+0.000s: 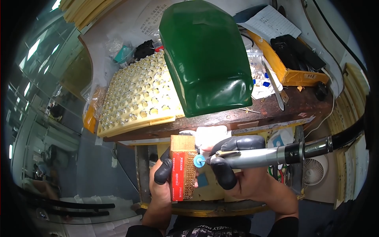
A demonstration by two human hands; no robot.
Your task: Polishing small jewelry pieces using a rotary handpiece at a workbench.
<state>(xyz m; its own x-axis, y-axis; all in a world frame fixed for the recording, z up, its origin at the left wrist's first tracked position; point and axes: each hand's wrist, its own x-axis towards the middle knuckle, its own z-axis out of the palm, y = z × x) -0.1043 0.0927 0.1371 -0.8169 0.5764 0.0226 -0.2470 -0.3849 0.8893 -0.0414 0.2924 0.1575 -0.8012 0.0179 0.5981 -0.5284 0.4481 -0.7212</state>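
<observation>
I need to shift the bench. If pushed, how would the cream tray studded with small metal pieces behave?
The cream studded tray looks flat and stiff, so it would probably slide whole. Its near edge sits at the bench lip, so it might tip off. The shiny pieces may jostle loose.

You face a worn dark wooden bench (276, 108); glass panels (35, 59) on your left catch bright ceiling light.
</observation>
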